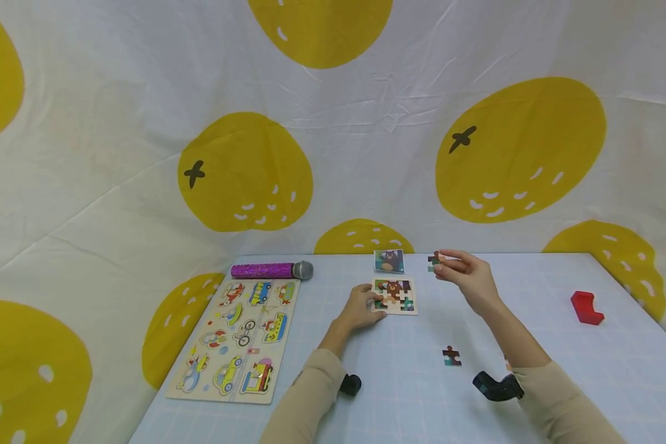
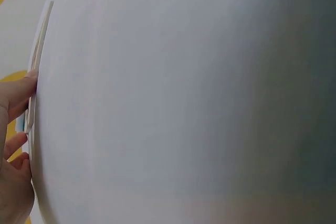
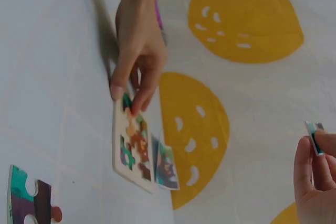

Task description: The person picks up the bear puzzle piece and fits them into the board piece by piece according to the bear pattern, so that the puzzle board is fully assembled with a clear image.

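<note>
Above the bench [image 1: 399, 351], right of the board [image 1: 414, 297]: puzzle piece [image 1: 434, 259], pinched by right fingers [image 1: 455, 253].
Left fingers [image 3: 145, 92] hold board's edge; slack pinch could drop piece, tilting could spill fitted pieces [image 1: 393, 288].

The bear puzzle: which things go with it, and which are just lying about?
Seem to belong: bear puzzle, puzzle piece in right hand, loose brown-and-teal piece, bear picture card.
Just lying about: purple microphone, vehicle board, red object.
</note>
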Motion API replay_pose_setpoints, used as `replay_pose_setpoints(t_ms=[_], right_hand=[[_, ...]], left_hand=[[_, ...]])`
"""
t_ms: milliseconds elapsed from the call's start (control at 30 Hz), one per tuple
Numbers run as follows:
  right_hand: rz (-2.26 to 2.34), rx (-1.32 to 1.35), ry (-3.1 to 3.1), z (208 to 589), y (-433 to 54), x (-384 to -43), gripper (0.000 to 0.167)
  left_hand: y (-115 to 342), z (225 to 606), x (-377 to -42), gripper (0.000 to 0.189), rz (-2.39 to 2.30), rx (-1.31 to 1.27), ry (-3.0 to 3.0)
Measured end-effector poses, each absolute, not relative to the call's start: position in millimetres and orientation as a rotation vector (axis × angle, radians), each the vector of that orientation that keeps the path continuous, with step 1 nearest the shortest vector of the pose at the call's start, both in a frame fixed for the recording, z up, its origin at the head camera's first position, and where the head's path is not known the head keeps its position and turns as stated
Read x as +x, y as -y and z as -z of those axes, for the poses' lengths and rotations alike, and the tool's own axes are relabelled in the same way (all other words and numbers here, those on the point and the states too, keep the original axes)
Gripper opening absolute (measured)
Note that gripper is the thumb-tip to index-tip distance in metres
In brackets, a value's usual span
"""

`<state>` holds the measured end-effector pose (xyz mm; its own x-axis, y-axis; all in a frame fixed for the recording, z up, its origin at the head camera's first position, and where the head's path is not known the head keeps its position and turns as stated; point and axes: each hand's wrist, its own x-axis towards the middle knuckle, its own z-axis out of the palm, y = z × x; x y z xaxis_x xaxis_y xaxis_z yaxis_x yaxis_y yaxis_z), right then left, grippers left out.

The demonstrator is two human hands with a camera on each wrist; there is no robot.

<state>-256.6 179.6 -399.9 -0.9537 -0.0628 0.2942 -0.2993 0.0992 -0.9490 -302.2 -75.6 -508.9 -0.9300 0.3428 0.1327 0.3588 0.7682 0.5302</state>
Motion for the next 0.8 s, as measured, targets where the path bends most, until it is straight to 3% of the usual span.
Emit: replay_pose_setpoints(t_ms=[800], right_hand=[[-1.965, 0.371, 2.009, 387.9, -142.3, -263.3, 0.04]], left_hand=[[78.1, 517.2, -304.0, 0.036, 0.949, -0.598, 2.864]])
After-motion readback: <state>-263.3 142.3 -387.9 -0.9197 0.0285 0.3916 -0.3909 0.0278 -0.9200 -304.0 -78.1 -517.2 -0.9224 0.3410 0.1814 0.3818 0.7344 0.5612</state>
